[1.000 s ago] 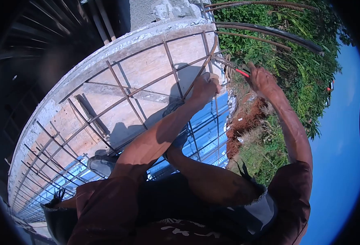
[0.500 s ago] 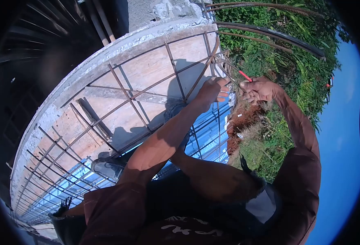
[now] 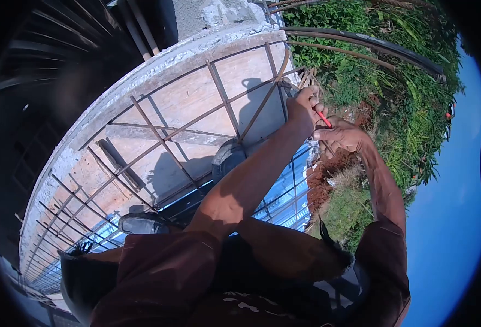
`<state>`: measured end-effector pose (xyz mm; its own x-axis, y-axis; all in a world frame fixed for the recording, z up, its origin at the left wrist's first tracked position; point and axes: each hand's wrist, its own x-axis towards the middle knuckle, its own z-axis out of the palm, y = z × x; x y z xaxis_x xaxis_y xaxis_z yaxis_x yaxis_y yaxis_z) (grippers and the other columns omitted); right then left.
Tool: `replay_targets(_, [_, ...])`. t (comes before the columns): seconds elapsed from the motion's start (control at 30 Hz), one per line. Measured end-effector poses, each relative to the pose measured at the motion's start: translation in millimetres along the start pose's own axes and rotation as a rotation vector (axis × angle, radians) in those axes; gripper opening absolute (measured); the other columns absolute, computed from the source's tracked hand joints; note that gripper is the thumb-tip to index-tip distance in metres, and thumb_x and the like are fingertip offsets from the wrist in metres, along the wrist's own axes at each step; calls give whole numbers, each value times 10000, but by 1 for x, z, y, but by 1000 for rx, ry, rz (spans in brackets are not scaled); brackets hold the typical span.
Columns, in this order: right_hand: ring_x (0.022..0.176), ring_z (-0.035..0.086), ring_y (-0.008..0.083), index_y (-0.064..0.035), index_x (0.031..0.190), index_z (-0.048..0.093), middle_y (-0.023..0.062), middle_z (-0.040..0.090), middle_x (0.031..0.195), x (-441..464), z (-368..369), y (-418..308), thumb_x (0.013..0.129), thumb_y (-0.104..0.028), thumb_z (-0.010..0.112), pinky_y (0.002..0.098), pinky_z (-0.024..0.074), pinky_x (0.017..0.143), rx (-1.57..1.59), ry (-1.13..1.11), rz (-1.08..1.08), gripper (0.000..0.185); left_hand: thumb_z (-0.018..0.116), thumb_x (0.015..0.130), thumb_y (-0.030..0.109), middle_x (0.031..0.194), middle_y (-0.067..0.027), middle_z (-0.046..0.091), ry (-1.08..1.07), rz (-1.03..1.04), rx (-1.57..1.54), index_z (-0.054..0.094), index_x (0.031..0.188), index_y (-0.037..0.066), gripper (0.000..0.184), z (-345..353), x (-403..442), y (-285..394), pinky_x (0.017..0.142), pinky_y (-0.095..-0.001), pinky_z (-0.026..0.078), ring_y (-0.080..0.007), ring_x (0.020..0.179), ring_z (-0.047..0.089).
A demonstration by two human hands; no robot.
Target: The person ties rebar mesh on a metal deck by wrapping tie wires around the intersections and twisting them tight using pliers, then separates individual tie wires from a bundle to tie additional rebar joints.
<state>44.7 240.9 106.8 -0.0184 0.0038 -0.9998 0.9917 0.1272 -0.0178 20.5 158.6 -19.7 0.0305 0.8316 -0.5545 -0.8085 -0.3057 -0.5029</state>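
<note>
Pinching the red-handled tool (image 3: 323,118) in the right grip (image 3: 327,131) beside the left grip (image 3: 307,104) — cannot tell whether pinching anything — just beyond the panel's (image 3: 180,92) right edge, could drop it toward the soil (image 3: 330,166) if loosely held.

Hard sun is lighting the pale boards (image 3: 188,90), steel bars (image 3: 164,140) throwing crisp shadows. Blue sheeting (image 3: 279,188) is glaring whitish in strips. Upper-left interior (image 3: 38,109) is sinking near-black, haze softening detail. Outer view is looking stretched; black vignette is swallowing corners.
</note>
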Motion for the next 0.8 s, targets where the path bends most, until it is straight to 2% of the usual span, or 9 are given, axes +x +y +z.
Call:
replay_targets(0.13, [628, 603, 189, 0, 1006, 522, 72, 570, 707, -27, -34, -5, 841, -209, 632, 313, 518, 572, -1366, 715, -257, 288, 570, 875, 258, 709, -25, 521, 650, 240, -181, 521, 970, 26, 256, 58, 61, -4, 560, -375, 481, -199, 533, 501])
replay_targets(0.23, [609, 602, 188, -3, 945, 537, 73, 560, 679, -2, -48, -3, 851, -233, 626, 329, 509, 541, -1599, 907, -264, 264, 568, 839, 237, 668, -97, 512, 977, 459, -218, 518, 909, 29, 225, 52, 105, -5, 455, -342, 457, -209, 475, 480])
replay_targets(0.37, [585, 600, 187, -7, 863, 557, 74, 547, 641, 8, -48, -18, 865, -265, 618, 351, 498, 499, -1087, 462, -45, 265, 633, 824, 374, 906, -75, 599, 645, 349, 11, 529, 1045, 61, 397, 63, 13, -10, 703, -360, 518, -219, 849, 597])
replay_targets(0.4, [579, 600, 187, -9, 843, 562, 74, 543, 632, 7, -45, -12, 868, -273, 616, 356, 495, 489, -881, 360, 3, 272, 633, 824, 374, 906, -75, 599, 648, 338, 19, 529, 1045, 61, 397, 38, 6, -18, 703, -360, 518, -219, 849, 597])
replay_targets(0.47, [561, 591, 183, -13, 852, 563, 64, 544, 632, 6, -44, -10, 864, -269, 621, 350, 490, 472, -704, 286, 7, 263, 634, 819, 339, 810, -60, 586, 21, 243, -171, 546, 997, 77, 328, -5, 7, -16, 682, -405, 494, -211, 756, 580])
replay_targets(0.6, [489, 554, 169, -30, 890, 568, 22, 547, 634, 14, -24, 21, 848, -250, 642, 327, 473, 408, 77, -83, 57, 236, 587, 837, 330, 656, 2, 423, -114, 205, -135, 558, 905, 112, 230, -13, 23, -8, 579, -361, 416, -129, 557, 418])
replay_targets(0.63, [590, 584, 181, -44, 1004, 553, 47, 571, 697, -4, -18, -1, 799, -189, 684, 319, 518, 522, -113, 201, 114, 283, 566, 846, 311, 642, 7, 365, 11, 220, -184, 554, 903, 108, 212, 4, 21, -8, 552, -318, 388, -124, 511, 338])
replay_targets(0.7, [716, 617, 215, -22, 1050, 520, 93, 583, 767, -25, -19, -27, 758, -139, 685, 321, 527, 666, -809, 538, -431, 355, 556, 850, 287, 612, 4, 355, 274, 255, -349, 554, 876, 102, 187, 44, 29, -3, 552, -319, 399, -139, 467, 334])
replay_targets(0.8, [791, 611, 277, 18, 1025, 520, 133, 586, 827, -19, -32, -28, 775, -153, 623, 341, 504, 782, -1520, 873, -349, 320, 551, 810, 188, 821, -69, 534, 412, 183, -657, 518, 937, 33, 204, 73, 39, 17, 609, -339, 429, -157, 802, 507])
